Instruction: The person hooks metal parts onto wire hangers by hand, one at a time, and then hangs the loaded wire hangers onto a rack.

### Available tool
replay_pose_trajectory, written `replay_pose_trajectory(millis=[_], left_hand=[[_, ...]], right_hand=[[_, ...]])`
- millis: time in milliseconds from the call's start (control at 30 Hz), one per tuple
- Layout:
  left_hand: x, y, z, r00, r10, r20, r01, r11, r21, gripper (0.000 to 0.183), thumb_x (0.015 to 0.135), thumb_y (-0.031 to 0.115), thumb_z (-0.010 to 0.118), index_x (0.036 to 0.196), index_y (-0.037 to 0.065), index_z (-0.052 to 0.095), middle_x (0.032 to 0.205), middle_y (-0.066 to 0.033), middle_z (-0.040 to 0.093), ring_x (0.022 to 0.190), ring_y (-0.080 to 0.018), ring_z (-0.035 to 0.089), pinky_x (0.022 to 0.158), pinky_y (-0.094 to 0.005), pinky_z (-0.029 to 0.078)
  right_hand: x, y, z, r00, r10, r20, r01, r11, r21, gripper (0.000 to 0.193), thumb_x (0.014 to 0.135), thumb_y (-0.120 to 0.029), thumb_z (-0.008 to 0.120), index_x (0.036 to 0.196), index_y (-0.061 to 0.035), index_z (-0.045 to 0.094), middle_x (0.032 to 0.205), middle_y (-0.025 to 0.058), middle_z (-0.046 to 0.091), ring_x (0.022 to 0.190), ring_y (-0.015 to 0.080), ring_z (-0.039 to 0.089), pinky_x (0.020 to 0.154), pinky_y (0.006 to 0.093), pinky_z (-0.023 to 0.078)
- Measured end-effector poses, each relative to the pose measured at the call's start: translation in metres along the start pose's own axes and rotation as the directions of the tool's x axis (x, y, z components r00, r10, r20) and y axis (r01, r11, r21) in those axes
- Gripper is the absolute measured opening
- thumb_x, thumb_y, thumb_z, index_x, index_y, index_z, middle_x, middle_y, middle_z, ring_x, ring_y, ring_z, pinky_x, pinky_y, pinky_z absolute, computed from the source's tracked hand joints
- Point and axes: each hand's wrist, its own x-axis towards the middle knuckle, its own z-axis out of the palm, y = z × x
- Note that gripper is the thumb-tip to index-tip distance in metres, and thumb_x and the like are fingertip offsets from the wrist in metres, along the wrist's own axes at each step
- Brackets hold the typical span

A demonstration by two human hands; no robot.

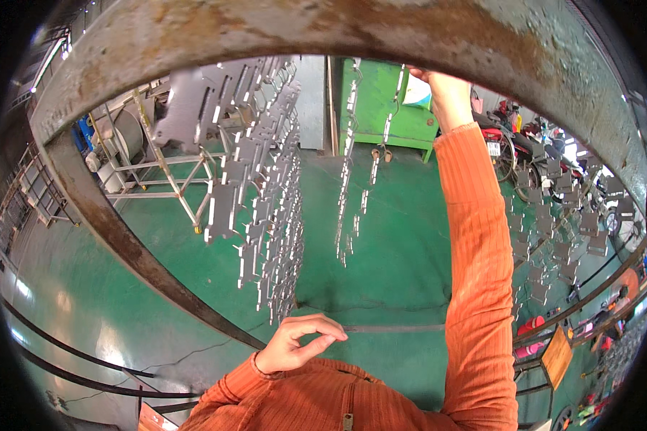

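Note:
My left hand [300, 343] is low in the middle, in front of my body. Its thumb and forefinger tips come together in a pinch; anything between them is too small to make out. My right hand [449, 97] is raised at the upper right, with its fingertips mostly hidden behind the rusty beam. It is nearest to the top of a hanging wire chain [388, 126] of small metal pieces. To its left hangs a longer chain [348, 136]. Dense rows of grey slotted metal plates [226, 201] hang farther left.
A rusty metal frame [151, 262] arches overhead and down both sides. Beyond stand a green cabinet [381, 108] and a white metal stand [172, 176]. More plates [553, 187] hang at right, before parked motorbikes [499, 136]. The floor [388, 237] is green.

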Motion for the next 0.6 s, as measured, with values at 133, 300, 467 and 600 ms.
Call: replay_pose_trajectory(millis=[133, 300, 467, 600], left_hand=[[-0.005, -0.002, -0.002, 0.999, -0.026, -0.042, 0.026, 0.999, 0.019, 0.014, 0.083, -0.004, 0.054, 0.092, 0.000, 0.064, 0.090, -0.0098, 0.065, 0.084, -0.0186, 0.062, 0.074, -0.0288, 0.048], [-0.010, -0.006, -0.003, 0.996, -0.027, -0.085, 0.030, 0.999, 0.034, 0.015, 0.083, -0.005, 0.054, 0.093, 0.000, 0.064, 0.091, -0.0095, 0.065, 0.082, -0.0176, 0.062, 0.073, -0.0287, 0.048], [-0.007, -0.007, -0.002, 0.995, -0.010, -0.103, 0.012, 1.000, 0.015, 0.016, 0.083, -0.006, 0.054, 0.094, 0.000, 0.064, 0.091, -0.0094, 0.065, 0.082, -0.0175, 0.062, 0.072, -0.0287, 0.049], [-0.004, -0.008, 0.001, 0.995, -0.034, -0.089, 0.033, 0.999, -0.007, 0.012, 0.084, -0.004, 0.055, 0.092, 0.000, 0.063, 0.089, -0.0106, 0.065, 0.086, -0.0196, 0.062, 0.077, -0.0311, 0.048]], right_hand=[[0.027, -0.004, 0.015, 0.999, -0.035, -0.032, 0.033, 0.999, -0.041, 0.021, 0.079, -0.004, 0.064, 0.097, 0.0058, 0.062, 0.084, 0.0101, 0.066, 0.070, 0.0131, 0.063, 0.063, 0.0215, 0.050], [0.048, -0.009, 0.039, 0.998, -0.057, -0.024, 0.055, 0.996, -0.077, 0.020, 0.079, -0.004, 0.064, 0.097, 0.0046, 0.062, 0.084, 0.0092, 0.066, 0.069, 0.0127, 0.062, 0.062, 0.0223, 0.050], [0.060, -0.016, 0.062, 0.996, -0.087, 0.019, 0.089, 0.992, -0.085, 0.020, 0.078, -0.005, 0.064, 0.097, 0.0033, 0.062, 0.084, 0.0084, 0.065, 0.069, 0.0124, 0.062, 0.062, 0.0232, 0.050], [0.061, -0.013, 0.069, 0.994, -0.093, 0.052, 0.098, 0.991, -0.092, 0.020, 0.078, -0.005, 0.064, 0.096, 0.0023, 0.062, 0.084, 0.0078, 0.065, 0.069, 0.0121, 0.061, 0.061, 0.0238, 0.050]])
